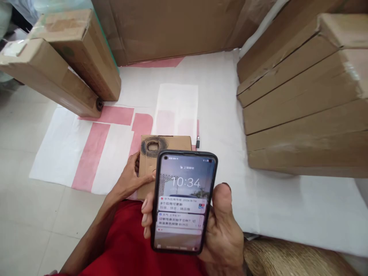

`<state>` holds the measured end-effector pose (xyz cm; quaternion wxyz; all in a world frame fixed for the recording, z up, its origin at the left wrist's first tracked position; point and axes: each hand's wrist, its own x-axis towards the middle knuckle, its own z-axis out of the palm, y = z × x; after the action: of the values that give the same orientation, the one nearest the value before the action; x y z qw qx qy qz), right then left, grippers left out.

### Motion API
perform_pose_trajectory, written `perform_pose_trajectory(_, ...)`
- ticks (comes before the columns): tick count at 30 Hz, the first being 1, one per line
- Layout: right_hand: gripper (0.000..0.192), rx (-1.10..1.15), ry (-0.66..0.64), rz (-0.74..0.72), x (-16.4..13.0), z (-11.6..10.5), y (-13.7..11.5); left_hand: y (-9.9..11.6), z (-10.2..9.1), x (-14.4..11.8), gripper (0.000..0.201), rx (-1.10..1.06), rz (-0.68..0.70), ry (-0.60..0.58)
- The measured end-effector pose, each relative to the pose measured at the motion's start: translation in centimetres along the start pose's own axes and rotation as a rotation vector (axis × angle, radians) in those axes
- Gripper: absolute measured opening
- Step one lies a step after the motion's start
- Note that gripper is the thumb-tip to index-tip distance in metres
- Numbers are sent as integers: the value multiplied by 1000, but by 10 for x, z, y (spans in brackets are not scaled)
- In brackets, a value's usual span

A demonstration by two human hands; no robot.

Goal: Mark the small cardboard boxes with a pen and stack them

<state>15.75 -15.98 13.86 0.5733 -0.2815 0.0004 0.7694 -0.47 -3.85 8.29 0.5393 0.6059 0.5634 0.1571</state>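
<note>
My right hand (222,230) holds a black smartphone (184,201) upright in front of me; its lit lock screen reads 10:34 with notifications below. My left hand (132,178) grips the left edge of a small cardboard box (172,145) that stands on my lap, thumb on its front face. The box has a hole ringed with black scribble near its top left. The phone hides the lower right part of the box. Red fabric (129,241) covers my lap below the hands.
A white and pink sheet (94,153) lies on the tiled floor. Long cardboard boxes (69,57) lean at the left, a big flattened carton (172,27) stands behind, and stacked flat cartons (301,96) rise at the right. A pen (197,141) lies by the small box. A woven seat (287,258) is at the lower right.
</note>
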Motion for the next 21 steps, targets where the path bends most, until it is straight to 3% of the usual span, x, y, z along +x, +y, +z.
perform_pose_trajectory(3,90,-22,-94,-35,1,-12,-13,-10,2,2,77,14,6,-27)
perform_pose_trajectory(5,86,-66,-51,-106,-1,-27,-23,-11,2,3,81,8,-25,-44)
perform_pose_trajectory(14,69,-369,555,-399,4,-109,-71,-1,2,0,76,-7,-68,-69)
perform_pose_trajectory(17,76,-750,742,-438,16,-132,-77,1,3,-2,73,-22,-66,-53)
perform_pose_trajectory(21,67,-1226,897,-540,28,-144,-78,1,5,-3,80,-79,-53,-43)
